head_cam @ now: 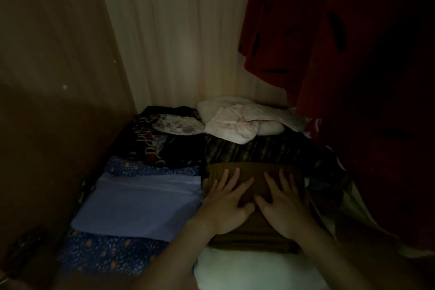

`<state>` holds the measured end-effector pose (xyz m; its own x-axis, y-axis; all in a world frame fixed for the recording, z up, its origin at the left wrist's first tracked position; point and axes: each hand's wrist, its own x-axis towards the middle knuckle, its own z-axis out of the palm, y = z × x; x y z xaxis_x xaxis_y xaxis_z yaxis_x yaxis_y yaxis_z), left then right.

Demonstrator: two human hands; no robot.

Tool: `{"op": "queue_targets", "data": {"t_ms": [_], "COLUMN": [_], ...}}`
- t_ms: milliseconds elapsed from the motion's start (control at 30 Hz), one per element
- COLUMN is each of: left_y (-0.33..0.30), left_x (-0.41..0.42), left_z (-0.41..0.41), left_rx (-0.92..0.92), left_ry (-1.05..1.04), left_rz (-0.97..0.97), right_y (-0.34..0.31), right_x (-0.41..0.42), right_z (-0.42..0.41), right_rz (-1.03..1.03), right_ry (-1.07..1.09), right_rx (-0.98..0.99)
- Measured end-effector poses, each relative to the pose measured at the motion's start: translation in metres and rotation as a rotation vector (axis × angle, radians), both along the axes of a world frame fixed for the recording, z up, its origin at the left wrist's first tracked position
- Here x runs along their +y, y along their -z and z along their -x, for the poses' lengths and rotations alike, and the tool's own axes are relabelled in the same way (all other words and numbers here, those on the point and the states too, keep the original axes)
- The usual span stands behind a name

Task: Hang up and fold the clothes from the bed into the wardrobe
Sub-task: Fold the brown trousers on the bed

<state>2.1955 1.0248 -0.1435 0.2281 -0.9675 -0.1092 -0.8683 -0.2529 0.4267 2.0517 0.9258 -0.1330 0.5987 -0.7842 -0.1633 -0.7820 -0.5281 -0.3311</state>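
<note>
A folded brown garment (256,173) lies on a stack of clothes at the bottom of the dim wardrobe (179,37). My left hand (223,205) and my right hand (286,207) both rest flat on top of it, fingers spread and straight, side by side. Under the brown garment a white folded piece (247,268) shows at the front.
To the left lies a folded lilac cloth (138,202) on blue patterned fabric (103,254). Behind are a black printed garment (162,146), a striped dark piece (254,148) and pale pink-white clothes (237,122). A red garment (317,42) hangs at the right. The wooden side wall (47,77) is at the left.
</note>
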Motion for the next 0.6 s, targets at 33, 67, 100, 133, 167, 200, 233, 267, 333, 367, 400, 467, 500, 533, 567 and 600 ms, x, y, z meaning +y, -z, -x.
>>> {"op": "queue_targets", "data": {"t_ms": [33, 67, 100, 133, 167, 200, 233, 267, 333, 367, 400, 467, 500, 533, 567, 600], "left_y": [-0.001, -0.002, -0.003, -0.003, -0.003, -0.004, -0.004, -0.005, -0.008, -0.010, -0.013, -0.020, -0.024, -0.028, -0.032, -0.036], "left_x": [-0.001, -0.002, -0.004, -0.005, -0.006, -0.007, -0.007, -0.007, -0.004, -0.003, -0.002, 0.000, 0.001, 0.004, 0.007, 0.012], "left_z": [0.000, 0.000, 0.000, 0.000, 0.000, -0.001, -0.001, -0.001, 0.001, 0.002, 0.004, 0.007, 0.009, 0.011, 0.013, 0.014], "left_rx": [0.027, 0.043, 0.050, 0.053, 0.055, 0.056, 0.053, 0.045, 0.003, -0.030, -0.060, -0.100, -0.118, -0.132, -0.135, -0.131], "left_ry": [-0.004, -0.008, -0.010, -0.013, -0.016, -0.019, -0.022, -0.025, -0.030, -0.031, -0.028, -0.012, -0.005, -0.002, -0.001, -0.004], "left_rz": [-0.027, -0.052, -0.074, -0.093, -0.107, -0.116, -0.119, -0.117, -0.105, -0.106, -0.116, -0.164, -0.188, -0.203, -0.208, -0.203], "right_y": [0.004, 0.006, 0.009, 0.010, 0.010, 0.008, 0.006, 0.003, -0.004, -0.004, -0.007, -0.011, -0.015, -0.020, -0.026, -0.032], "right_x": [-0.004, -0.008, -0.012, -0.015, -0.017, -0.018, -0.018, -0.017, -0.013, -0.011, -0.009, -0.006, -0.004, -0.001, 0.002, 0.006], "right_z": [-0.001, -0.002, -0.004, -0.006, -0.009, -0.011, -0.013, -0.014, -0.013, -0.012, -0.010, -0.006, -0.005, -0.003, -0.001, 0.002], "right_rz": [-0.024, -0.055, -0.078, -0.092, -0.105, -0.131, -0.153, -0.162, -0.149, -0.131, -0.109, -0.095, -0.101, -0.108, -0.100, -0.079], "right_ry": [-0.003, -0.012, -0.029, -0.050, -0.058, -0.048, -0.030, -0.017, -0.012, -0.009, -0.009, -0.019, -0.029, -0.035, -0.038, -0.039], "right_rx": [0.001, 0.021, 0.048, 0.085, 0.113, 0.125, 0.129, 0.127, 0.110, 0.096, 0.088, 0.095, 0.105, 0.122, 0.136, 0.144]}}
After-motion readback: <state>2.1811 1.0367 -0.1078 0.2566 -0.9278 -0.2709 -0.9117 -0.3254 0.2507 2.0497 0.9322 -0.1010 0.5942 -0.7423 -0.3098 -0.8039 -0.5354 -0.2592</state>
